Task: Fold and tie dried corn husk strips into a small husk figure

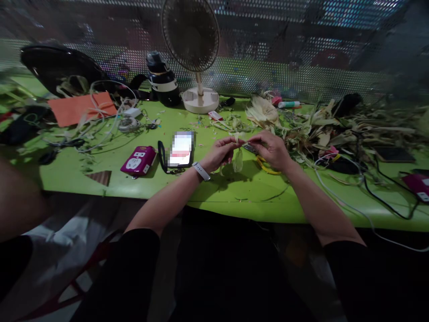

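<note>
My left hand (225, 151), with a pale band on its wrist, pinches a pale green strip of husk (237, 161) that dangles below the fingers. From the right, my right hand (270, 150) closes its fingertips on the same strip, a short way from the left ones. Both hands are just above the green table (214, 190). Under my right hand lies a tool with yellow looped handles (268, 166), seemingly scissors, partly covered by the hand. A lit phone (181, 150), its screen blurred out, lies left of my left hand.
Dry husks and leaves (311, 129) are heaped at the right, with cables and a dark phone (393, 154). A fan (201, 100), a dark bottle (164, 85) and orange paper (75, 109) stand or lie behind. A purple box (139, 161) is left. Another person's limb (20, 201) shows far left.
</note>
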A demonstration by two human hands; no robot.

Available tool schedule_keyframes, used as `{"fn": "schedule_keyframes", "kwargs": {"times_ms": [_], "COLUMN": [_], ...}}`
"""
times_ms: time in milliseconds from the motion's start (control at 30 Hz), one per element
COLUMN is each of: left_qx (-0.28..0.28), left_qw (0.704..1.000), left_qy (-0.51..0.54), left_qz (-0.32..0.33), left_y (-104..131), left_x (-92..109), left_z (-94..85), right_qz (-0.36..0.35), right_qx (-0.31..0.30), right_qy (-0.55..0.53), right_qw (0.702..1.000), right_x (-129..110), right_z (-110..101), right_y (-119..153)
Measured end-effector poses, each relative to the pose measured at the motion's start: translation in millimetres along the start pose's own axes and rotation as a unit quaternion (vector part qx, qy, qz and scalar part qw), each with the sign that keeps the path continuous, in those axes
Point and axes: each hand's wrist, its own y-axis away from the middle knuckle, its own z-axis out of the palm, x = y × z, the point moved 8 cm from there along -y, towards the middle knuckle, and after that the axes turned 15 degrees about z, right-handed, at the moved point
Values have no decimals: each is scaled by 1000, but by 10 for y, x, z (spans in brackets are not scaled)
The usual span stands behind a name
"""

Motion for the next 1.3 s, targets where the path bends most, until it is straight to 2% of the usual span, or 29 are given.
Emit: {"fn": "schedule_keyframes", "kwargs": {"times_ms": [167,433,500,600,667,733,800,900,1067,1167,1300], "left_qx": [-16,-137,-125,-65,-34,-16,-9,-15,-18,-34,-87], "left_qw": [999,988,990,996,998,999,999,998,999,999,993], "left_qy": [30,35,39,47,44,41,45,61,37,-14,-78], "left_qz": [-33,-63,-58,-29,-11,-6,-11,-19,10,9,-12], "left_y": [26,121,106,40,2,-18,-24,-20,-38,-45,-30], "left_x": [-19,-44,-53,-17,23,51,62,60,101,108,79], "left_z": [42,240,221,114,46,1,-17,-4,-12,-13,36], "right_qz": [-3,-2,1,20,45,92,150,213,250,272,305], "right_qx": [29,23,48,86,42,-56,-147,-202,-230,-203,-152], "right_qy": [11,8,21,49,56,41,-7,-113,-236,-280,-298], "right_qw": [1000,1000,999,995,997,993,978,949,910,898,892], "right_x": [20,-10,-37,-72,-69,-21,40,88,132,202,308], "right_z": [-60,7,-18,-76,-17,126,262,363,479,472,421], "right_y": [-11,9,20,35,28,26,47,67,93,86,59]}}
